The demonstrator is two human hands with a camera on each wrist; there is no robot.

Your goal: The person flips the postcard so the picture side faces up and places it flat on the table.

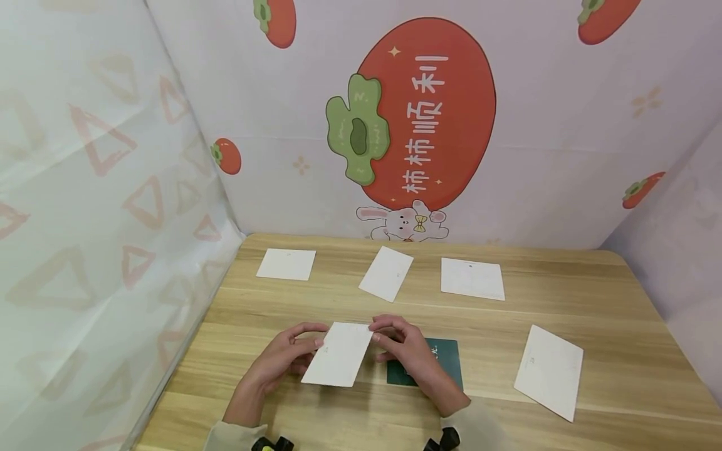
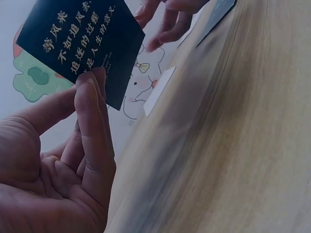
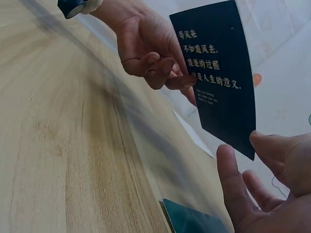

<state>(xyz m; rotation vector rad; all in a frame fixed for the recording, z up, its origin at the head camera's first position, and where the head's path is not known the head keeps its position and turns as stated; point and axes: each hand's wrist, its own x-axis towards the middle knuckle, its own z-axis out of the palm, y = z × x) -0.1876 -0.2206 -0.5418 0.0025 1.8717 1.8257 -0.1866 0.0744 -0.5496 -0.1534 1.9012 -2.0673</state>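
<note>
Both hands hold a card (image 1: 338, 354) tilted above the table, its white side up in the head view. Its dark blue-green side (image 2: 104, 41) carries lines of gold characters in the left wrist view. My left hand (image 1: 282, 356) pinches one edge between thumb and fingers. At the far right corner, the thumb and a finger of my right hand (image 1: 407, 346) sit on either side of the corner. A dark green card (image 1: 448, 358) lies on the table, partly covered by the right hand and wrist.
Along the table's back lie white cards: one at left (image 1: 286, 264), one turned askew (image 1: 387, 274), one right of centre (image 1: 472, 279). Another white card (image 1: 549, 373) lies at the right. Patterned cloth (image 1: 541, 125) stands behind the wooden table (image 1: 316, 432).
</note>
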